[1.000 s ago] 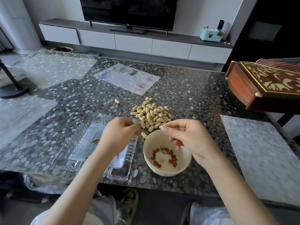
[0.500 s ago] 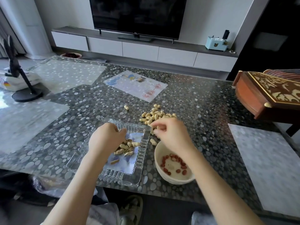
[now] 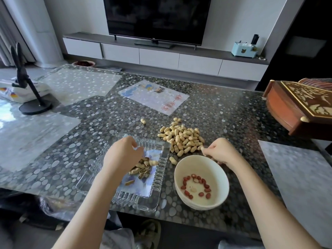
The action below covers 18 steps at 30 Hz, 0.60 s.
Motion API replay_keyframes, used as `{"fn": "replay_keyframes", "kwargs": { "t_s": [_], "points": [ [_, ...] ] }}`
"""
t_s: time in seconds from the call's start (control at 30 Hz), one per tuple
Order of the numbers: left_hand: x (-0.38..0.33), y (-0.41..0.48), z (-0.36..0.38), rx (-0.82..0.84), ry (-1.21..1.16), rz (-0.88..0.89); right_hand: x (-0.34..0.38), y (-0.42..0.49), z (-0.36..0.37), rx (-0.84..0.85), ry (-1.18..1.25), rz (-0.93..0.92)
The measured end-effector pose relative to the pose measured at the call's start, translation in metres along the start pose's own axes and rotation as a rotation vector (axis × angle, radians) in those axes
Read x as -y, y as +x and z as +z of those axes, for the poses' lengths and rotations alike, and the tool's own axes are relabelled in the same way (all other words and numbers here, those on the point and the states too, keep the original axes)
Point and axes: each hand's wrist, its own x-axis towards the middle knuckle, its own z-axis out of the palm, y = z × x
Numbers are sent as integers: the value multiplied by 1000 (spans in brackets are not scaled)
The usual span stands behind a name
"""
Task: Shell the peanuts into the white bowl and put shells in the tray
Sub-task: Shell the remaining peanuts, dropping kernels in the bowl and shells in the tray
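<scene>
A pile of unshelled peanuts [image 3: 181,139] lies on the pebble-patterned table, just beyond the white bowl [image 3: 213,166]. Several red-skinned kernels [image 3: 195,186] sit in the bowl's bottom. Left of the bowl stands a clear glass tray [image 3: 136,202] with empty shells [image 3: 143,168] in it. My left hand [image 3: 124,155] hovers over the tray above the shells, fingers loosely curled and holding nothing. My right hand [image 3: 221,151] is at the pile's near right edge, fingertips pinching a peanut. One loose peanut [image 3: 173,160] lies between tray and bowl.
A carved wooden instrument [image 3: 301,108] juts in at the right edge. A black stand [image 3: 34,103] is at the far left, and a printed mat [image 3: 154,96] lies beyond the pile. A stray peanut [image 3: 143,120] lies apart. A grey mat [image 3: 296,177] is on the right.
My left hand moved over the tray, where shells now lie, and has lifted slightly. My right hand went from above the bowl to the pile and now pinches a peanut at its right edge.
</scene>
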Motion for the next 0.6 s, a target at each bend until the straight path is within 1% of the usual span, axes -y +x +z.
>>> {"fn": "replay_keyframes", "kwargs": {
  "t_s": [0.03,0.1,0.17,0.27,0.3,0.37,0.47,0.6],
  "points": [
    [-2,0,0,-17,-30,26,1,-6,-4,-7,107,-20],
    [-13,-3,-1,-25,-110,100,8,-24,-13,36,369,-94],
    [-29,-15,0,-15,-267,203,15,-45,-22,56,545,-217],
    [-52,-38,0,-5,-561,356,21,-74,-31,-12,623,-382],
    [-58,-44,1,4,-625,399,23,-83,-34,-3,656,-418],
    [-67,-52,4,44,-683,469,28,-100,-37,70,764,-471],
    [-75,-59,4,111,-733,517,30,-115,-37,138,866,-491],
    [-77,-63,4,233,-869,531,26,-120,-31,195,979,-443]
  ]
}}
